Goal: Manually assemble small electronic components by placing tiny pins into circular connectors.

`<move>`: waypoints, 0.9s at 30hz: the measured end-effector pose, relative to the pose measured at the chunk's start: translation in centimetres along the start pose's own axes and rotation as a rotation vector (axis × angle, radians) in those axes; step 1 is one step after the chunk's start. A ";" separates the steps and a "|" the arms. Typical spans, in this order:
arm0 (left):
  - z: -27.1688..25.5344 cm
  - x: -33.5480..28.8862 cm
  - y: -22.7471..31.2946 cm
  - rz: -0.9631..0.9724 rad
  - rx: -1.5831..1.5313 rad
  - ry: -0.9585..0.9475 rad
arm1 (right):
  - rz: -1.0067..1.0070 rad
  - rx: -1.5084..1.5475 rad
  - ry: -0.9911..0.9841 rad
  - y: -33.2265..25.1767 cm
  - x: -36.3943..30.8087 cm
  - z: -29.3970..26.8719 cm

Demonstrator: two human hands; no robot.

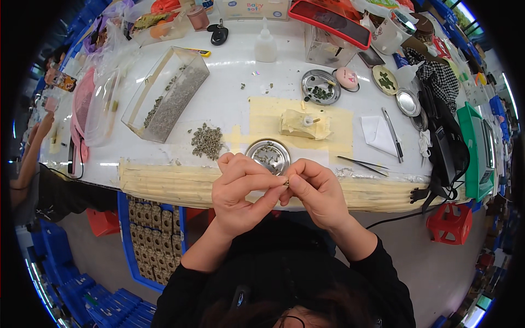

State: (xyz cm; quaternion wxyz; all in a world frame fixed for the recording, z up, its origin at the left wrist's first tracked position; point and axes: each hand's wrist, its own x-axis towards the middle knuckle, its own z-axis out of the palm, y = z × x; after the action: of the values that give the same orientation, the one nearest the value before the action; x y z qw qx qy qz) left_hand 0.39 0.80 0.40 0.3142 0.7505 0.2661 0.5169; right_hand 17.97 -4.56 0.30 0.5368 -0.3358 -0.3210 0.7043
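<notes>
My left hand [240, 191] and my right hand [318, 192] meet over the table's front edge, both closed in a pinch. Between their fingertips is a tiny brownish piece [286, 183], too small to name. Just beyond my fingers sits a round metal dish [285, 158] with small bits in it, partly covered by my left hand. A pile of small grey-green pieces [206, 141] lies to the left of the dish. Behind the dish, a tape-wrapped block [292, 124] with a short peg on top rests on yellow taped paper [262, 112].
A clear bin [180, 93] of small pieces stands at left. Black tweezers [362, 164], a pen [391, 131] and a folded white cloth [377, 134] lie at right. A dish of dark green pieces [321, 87] and a white squeeze bottle [266, 46] stand farther back. A blue tray [127, 229] is below left.
</notes>
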 end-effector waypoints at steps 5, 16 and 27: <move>-0.3 -0.1 0.1 0.023 0.078 0.004 | -0.064 -0.068 0.030 -0.1 -0.2 0.5; -0.4 0.2 2.0 0.168 0.576 -0.014 | -0.677 -0.926 0.207 0.4 0.2 0.9; -0.3 -0.4 0.3 0.006 0.064 -0.028 | 0.039 0.085 -0.003 0.6 -0.4 -0.2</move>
State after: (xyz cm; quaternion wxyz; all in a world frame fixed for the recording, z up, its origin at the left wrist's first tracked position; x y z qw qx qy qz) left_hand -0.04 0.36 0.50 0.2922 0.7680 0.2760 0.4986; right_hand 17.92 -5.01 -0.24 0.5364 -0.3180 -0.2850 0.7280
